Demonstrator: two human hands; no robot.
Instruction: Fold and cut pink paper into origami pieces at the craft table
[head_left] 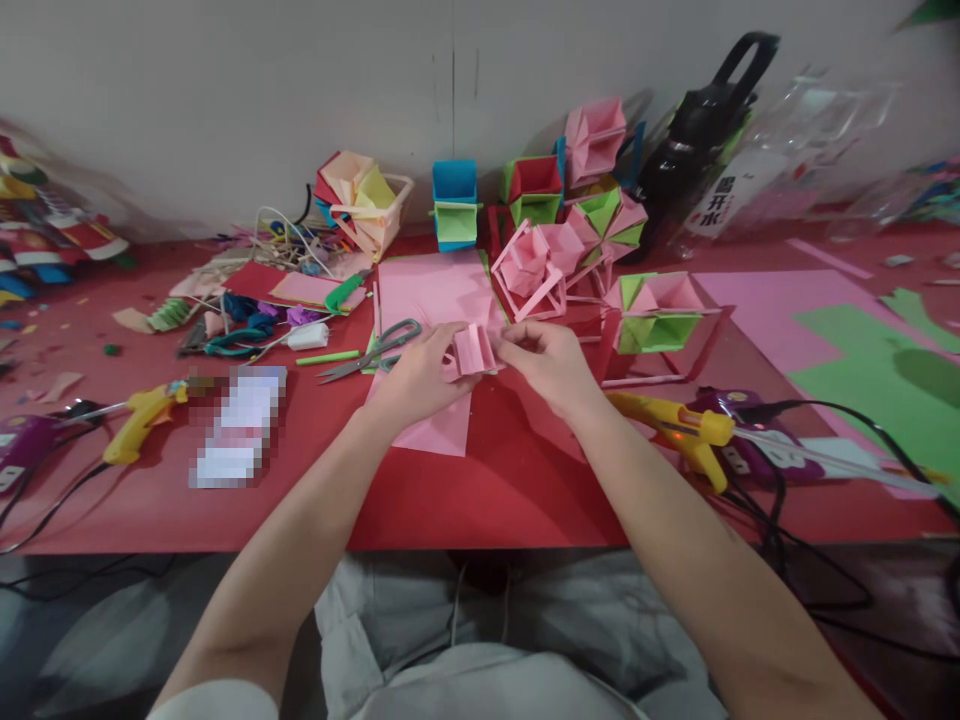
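Both my hands meet over the middle of the red table. My left hand and my right hand pinch a small folded pink paper piece between their fingertips, one on each side. The piece is held just above a flat pink paper sheet. Grey-handled scissors lie just left of my left hand.
Several folded paper boxes in pink, green, red and blue stand behind my hands. Yellow glue guns lie at the left and right, with cables. A dark bottle stands at the back. Pink and green sheets cover the right.
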